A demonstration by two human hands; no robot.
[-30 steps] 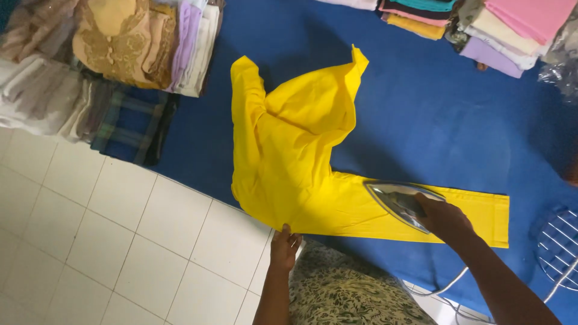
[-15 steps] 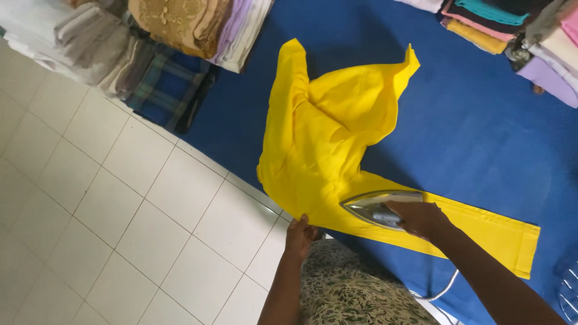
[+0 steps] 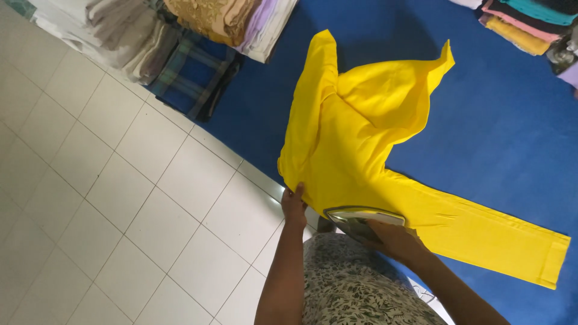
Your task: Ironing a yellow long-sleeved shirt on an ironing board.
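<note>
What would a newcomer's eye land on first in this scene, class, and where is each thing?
A bright yellow garment spread on the blue table cover dominates the centre. At its near edge the right hand grips a metal iron, while the left hand pins the cloth's edge. Stacks of folded clothes line the upper left.

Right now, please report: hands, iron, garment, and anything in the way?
Left hand pins yellow garment at table edge. Right hand in grip on iron, sitting on garment's near edge. Folded clothes stacked far left, well apart.
</note>
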